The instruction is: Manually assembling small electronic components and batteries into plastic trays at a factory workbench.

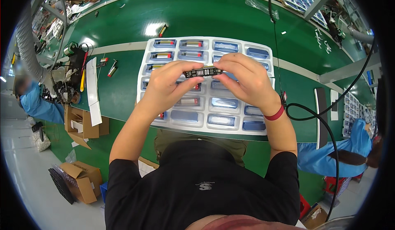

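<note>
My left hand (166,84) and my right hand (247,77) pinch a small black electronic module (202,72) by its two ends, between thumbs and fingers. Pale slots and small round marks show along its upward face. Below it lies a white tray (144,71) with rows of blue-tinted pockets. Several pockets in the left columns hold slim parts with red, black and yellowish sections, such as the one in the top left corner (165,42). No such parts show in the right columns. My hands and forearms hide some of the middle pockets.
On the green bench left of the tray lie a white strip (93,92), a yellow-handled tool (83,81) and small loose parts (112,68). A black cable (321,116) loops at the right. People in blue sit left and right. Cardboard boxes (84,180) stand on the floor.
</note>
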{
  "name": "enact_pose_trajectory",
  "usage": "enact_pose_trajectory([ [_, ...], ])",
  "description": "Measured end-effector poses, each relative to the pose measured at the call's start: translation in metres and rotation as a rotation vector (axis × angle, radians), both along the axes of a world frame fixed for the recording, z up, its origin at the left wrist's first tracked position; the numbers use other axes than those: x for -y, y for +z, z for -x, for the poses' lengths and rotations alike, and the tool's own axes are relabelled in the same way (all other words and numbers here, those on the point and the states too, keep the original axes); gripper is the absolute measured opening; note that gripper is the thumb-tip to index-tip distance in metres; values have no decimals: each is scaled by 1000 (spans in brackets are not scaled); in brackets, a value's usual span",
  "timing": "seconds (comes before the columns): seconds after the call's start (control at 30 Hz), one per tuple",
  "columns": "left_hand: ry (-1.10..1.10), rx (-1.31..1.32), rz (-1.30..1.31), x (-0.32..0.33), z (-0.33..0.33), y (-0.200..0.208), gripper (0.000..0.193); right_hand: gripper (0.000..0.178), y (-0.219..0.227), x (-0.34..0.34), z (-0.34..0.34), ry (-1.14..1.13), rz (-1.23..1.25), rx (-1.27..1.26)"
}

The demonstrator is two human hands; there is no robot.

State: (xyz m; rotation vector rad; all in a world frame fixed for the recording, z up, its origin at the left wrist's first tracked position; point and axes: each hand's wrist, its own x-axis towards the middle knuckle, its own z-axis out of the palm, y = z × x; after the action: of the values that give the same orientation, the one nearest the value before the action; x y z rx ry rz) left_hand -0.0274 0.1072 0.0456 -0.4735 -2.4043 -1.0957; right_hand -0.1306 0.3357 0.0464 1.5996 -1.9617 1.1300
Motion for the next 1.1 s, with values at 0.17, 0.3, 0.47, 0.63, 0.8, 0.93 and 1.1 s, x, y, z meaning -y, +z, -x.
enact_pose_trajectory([
  [0.17,0,108,-52,-3,0,4,29,31,-5,-4,3,20,37,-8],
  [0.3,-35,215,-289,-1,1,-6,29,31,-4,-3,-1,58,48,149],
  [0.47,-43,100,-138,-3,1,-7,30,29,-5,0,-10,175,118,703],
  [0.63,-67,65,-129,0,-3,-12,32,27,-14,0,-11,233,88,743],
  [0.8,-11,114,-207,4,-2,-13,28,30,-1,11,-13,144,23,440],
  [0.93,-99,389,-708,-7,-9,-17,35,32,-16,14,-13,60,-10,162],
  [1.1,-106,223,326,20,-49,-20,47,21,-3,3,3,41,-13,350],
])
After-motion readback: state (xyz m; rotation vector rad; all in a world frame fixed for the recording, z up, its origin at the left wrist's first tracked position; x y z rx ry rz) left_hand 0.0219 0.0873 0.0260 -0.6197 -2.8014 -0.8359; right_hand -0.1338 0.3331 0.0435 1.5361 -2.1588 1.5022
